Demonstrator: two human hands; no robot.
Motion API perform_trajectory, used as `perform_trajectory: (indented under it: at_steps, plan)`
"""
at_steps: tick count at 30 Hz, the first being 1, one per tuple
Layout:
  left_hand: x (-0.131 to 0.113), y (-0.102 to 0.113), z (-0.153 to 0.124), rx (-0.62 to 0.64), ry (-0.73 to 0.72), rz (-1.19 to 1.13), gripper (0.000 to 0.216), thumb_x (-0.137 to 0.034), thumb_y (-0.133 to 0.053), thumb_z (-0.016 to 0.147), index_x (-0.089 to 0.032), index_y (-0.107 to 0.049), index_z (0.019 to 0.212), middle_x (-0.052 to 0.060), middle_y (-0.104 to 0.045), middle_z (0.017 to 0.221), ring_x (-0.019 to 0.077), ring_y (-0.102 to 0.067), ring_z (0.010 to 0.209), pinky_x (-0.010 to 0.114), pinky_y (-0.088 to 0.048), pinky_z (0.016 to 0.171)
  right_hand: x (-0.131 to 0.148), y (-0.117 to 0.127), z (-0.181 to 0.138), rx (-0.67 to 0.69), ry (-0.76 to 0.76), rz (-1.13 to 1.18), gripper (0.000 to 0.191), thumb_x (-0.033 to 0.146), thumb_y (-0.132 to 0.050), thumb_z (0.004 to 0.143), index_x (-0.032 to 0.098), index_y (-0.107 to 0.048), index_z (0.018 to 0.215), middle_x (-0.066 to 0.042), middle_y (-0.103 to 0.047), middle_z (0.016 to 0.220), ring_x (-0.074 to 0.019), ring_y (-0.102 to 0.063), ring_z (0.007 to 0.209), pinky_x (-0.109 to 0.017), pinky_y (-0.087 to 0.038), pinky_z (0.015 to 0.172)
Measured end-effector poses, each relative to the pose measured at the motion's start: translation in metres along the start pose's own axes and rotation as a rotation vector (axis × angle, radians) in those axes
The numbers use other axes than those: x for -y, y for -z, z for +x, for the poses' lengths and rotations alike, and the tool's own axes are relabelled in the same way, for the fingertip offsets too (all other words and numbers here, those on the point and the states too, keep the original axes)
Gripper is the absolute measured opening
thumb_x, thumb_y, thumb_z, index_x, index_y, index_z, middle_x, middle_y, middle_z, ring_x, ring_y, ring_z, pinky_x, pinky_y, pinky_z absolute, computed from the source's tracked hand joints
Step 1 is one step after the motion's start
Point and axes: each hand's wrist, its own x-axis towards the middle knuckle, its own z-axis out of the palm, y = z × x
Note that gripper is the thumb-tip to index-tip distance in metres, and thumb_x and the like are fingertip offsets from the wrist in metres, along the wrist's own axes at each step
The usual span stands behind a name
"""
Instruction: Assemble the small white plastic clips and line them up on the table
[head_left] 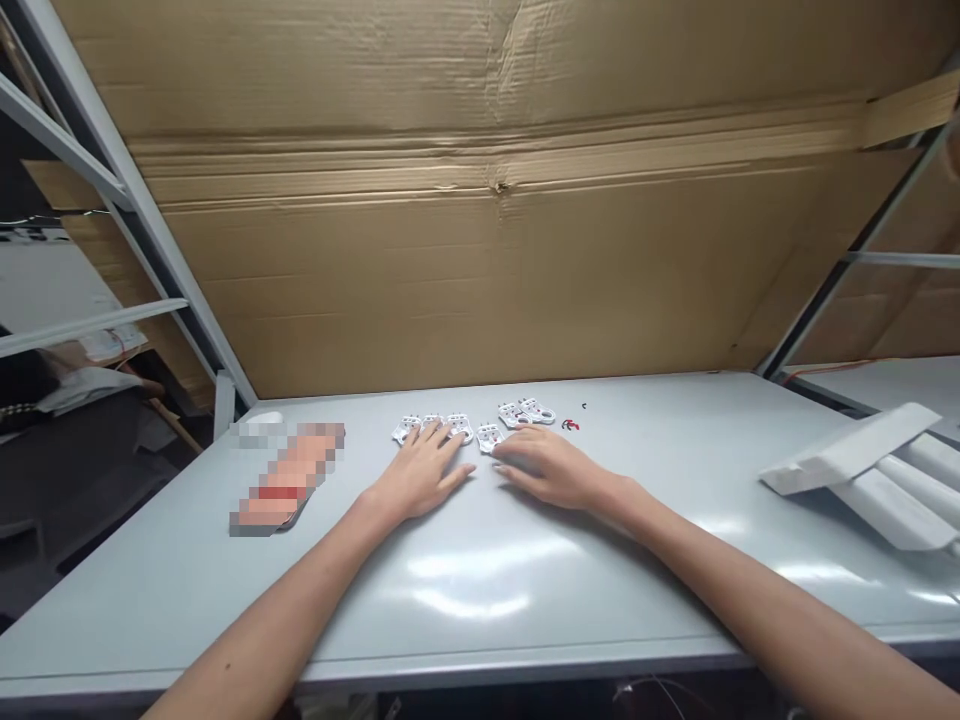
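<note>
Several flat white plastic pieces with holes and small prongs lie on the grey-white tabletop (450, 570); their exact kind does not show. My left hand (424, 470) is open, palm down. Its spread fingers rest on a row of three of these pieces, one of them the right-hand white piece (461, 428). My right hand (551, 462) is open on its side, thumb and fingers apart. Its fingertips are at the edge of a single white piece (489, 438). Just beyond the right fingers lie two more pieces, the farther white piece (537, 409) overlapping its neighbour.
Small red and black bits (571, 425) lie right of the pieces. A blurred-out orange flat object (289, 480) lies at left. White foam-like blocks (855, 450) are piled at right. A cardboard wall (480, 290) closes the back, between metal frame posts (161, 230).
</note>
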Motion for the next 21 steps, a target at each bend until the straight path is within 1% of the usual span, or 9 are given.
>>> perform_trajectory:
  at_steps: [2,4,6,7,10,13,15,18,21]
  plan:
    - [0.000,-0.001,0.000,0.007,0.006,-0.004,0.053,-0.050,-0.034,0.102,-0.017,-0.044,0.142,0.017,-0.042,0.150,0.0351,-0.030,0.143,0.056,-0.026,0.113,0.002,0.003,-0.001,-0.072,-0.053,0.044,0.023,0.032,-0.051,0.094,0.026,-0.072,0.100,-0.009,-0.073,0.096,-0.0271,-0.064,0.092,-0.047,-0.045,0.092]
    - [-0.001,-0.001,0.000,-0.011,-0.003,-0.018,0.052,-0.050,-0.036,0.102,-0.018,-0.045,0.141,0.016,-0.041,0.151,0.0343,-0.030,0.143,0.056,-0.025,0.114,0.000,0.003,-0.002,-0.189,-0.130,0.092,0.019,0.030,-0.054,0.092,0.027,-0.072,0.096,-0.008,-0.072,0.096,-0.0271,-0.064,0.093,-0.046,-0.045,0.092]
    - [-0.002,-0.002,0.000,-0.045,-0.022,-0.031,0.050,-0.049,-0.040,0.101,-0.019,-0.046,0.140,0.015,-0.042,0.150,0.0337,-0.031,0.143,0.055,-0.026,0.115,-0.006,0.000,-0.002,-0.290,-0.200,0.135,0.018,0.029,-0.058,0.089,0.027,-0.070,0.102,-0.008,-0.071,0.104,-0.0284,-0.063,0.099,-0.046,-0.045,0.094]
    - [-0.003,-0.002,0.000,-0.061,-0.032,-0.034,0.049,-0.048,-0.042,0.100,-0.019,-0.048,0.138,0.016,-0.042,0.150,0.0337,-0.031,0.142,0.054,-0.026,0.115,-0.008,-0.003,-0.002,-0.314,-0.223,0.155,0.022,0.029,-0.060,0.087,0.027,-0.069,0.107,-0.008,-0.070,0.109,-0.0292,-0.062,0.104,-0.047,-0.045,0.096]
    - [-0.005,-0.002,0.000,-0.089,-0.058,-0.041,0.046,-0.042,-0.050,0.098,-0.015,-0.052,0.134,0.019,-0.044,0.147,0.0344,-0.035,0.140,0.053,-0.029,0.114,-0.014,-0.010,-0.001,-0.310,-0.248,0.204,0.033,0.030,-0.064,0.084,0.027,-0.065,0.117,-0.009,-0.068,0.115,-0.0306,-0.060,0.111,-0.050,-0.044,0.100]
    - [-0.006,-0.003,0.001,-0.105,-0.074,-0.056,0.044,-0.039,-0.053,0.096,-0.014,-0.053,0.132,0.019,-0.047,0.145,0.0345,-0.037,0.139,0.052,-0.030,0.114,-0.013,-0.013,0.001,-0.295,-0.248,0.234,0.025,0.031,-0.064,0.085,0.026,-0.068,0.108,-0.009,-0.071,0.110,-0.0300,-0.063,0.106,-0.050,-0.047,0.096]
    - [-0.006,-0.004,0.001,-0.115,-0.082,-0.049,0.043,-0.038,-0.053,0.096,-0.015,-0.053,0.132,0.019,-0.047,0.144,0.0345,-0.038,0.138,0.053,-0.032,0.113,-0.011,-0.013,0.002,-0.274,-0.245,0.235,0.018,0.031,-0.061,0.087,0.026,-0.070,0.102,-0.008,-0.073,0.105,-0.0284,-0.065,0.100,-0.047,-0.050,0.091]
    - [-0.006,-0.004,0.002,-0.126,-0.094,-0.012,0.042,-0.039,-0.054,0.096,-0.017,-0.052,0.132,0.017,-0.047,0.144,0.0339,-0.039,0.138,0.053,-0.034,0.112,-0.007,-0.011,0.003,-0.229,-0.230,0.236,0.015,0.029,-0.057,0.089,0.025,-0.071,0.093,-0.006,-0.074,0.097,-0.0256,-0.067,0.092,-0.043,-0.051,0.085]
    - [-0.007,-0.003,0.002,-0.122,-0.102,0.005,0.042,-0.039,-0.054,0.096,-0.019,-0.052,0.133,0.016,-0.047,0.145,0.0330,-0.039,0.138,0.051,-0.034,0.112,-0.005,-0.010,0.003,-0.197,-0.257,0.282,0.014,0.028,-0.058,0.087,0.024,-0.069,0.094,-0.005,-0.074,0.093,-0.0233,-0.068,0.086,-0.039,-0.053,0.078]
